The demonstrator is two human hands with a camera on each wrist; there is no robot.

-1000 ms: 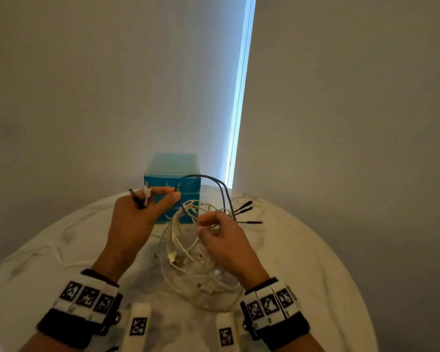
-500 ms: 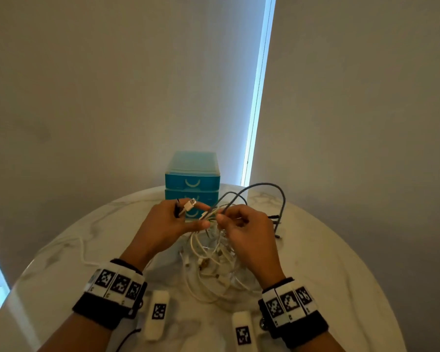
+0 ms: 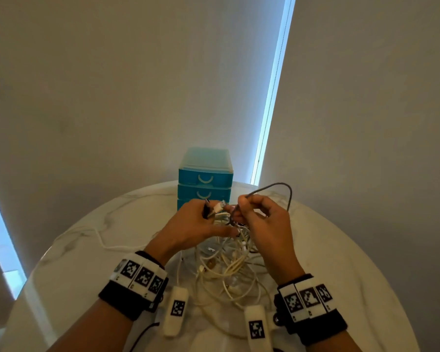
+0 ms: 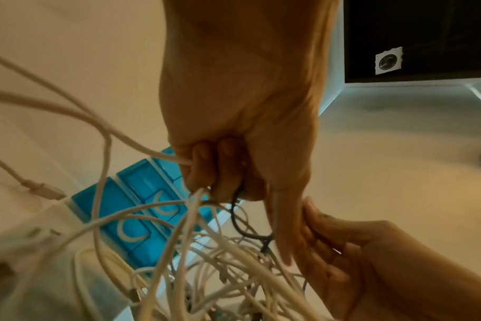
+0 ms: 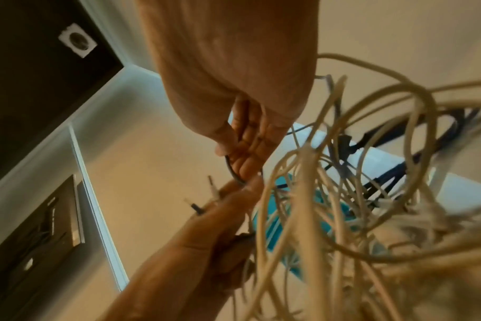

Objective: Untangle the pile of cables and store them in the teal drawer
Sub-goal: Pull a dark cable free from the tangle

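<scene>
The left hand (image 3: pixel 188 226) is raised over the round marbled desk (image 3: pixel 341 262), its fingers (image 4: pixel 203 171) curled tight round a bunch of cable ends; a white plug (image 3: pixel 219 207) and a dark plug (image 3: pixel 206 209) stick up past the knuckles, and from the underside of the fist white strands and one black strand drop away; the index finger points straight out toward the other hand. The right hand (image 3: pixel 267 224) sits just beside it, fingertips nearly meeting the left ones; its thumb and fingers (image 5: pixel 244 156) are narrow, pinching a dark grey cable (image 3: pixel 281 190) that arcs up and over beyond the knuckles and comes down behind the hand. Below and between both sets of fingers hangs the pile of cables (image 3: pixel 226 265), mostly white or cream, looped through one another, with its lower coils lying on the desk between the wrists; one white cable (image 3: pixel 99 238) trails off across the desk out past the left wrist. The teal drawer unit (image 3: pixel 205 179) stands just beyond the fingertips at the far edge of the desk, three drawers stacked, all pushed in, each with a pale curved handle; the lowest is partly hidden behind the left hand. Both wrists wear black bands (image 3: pixel 132 290) carrying white blocks printed with black-and-white square markers.
</scene>
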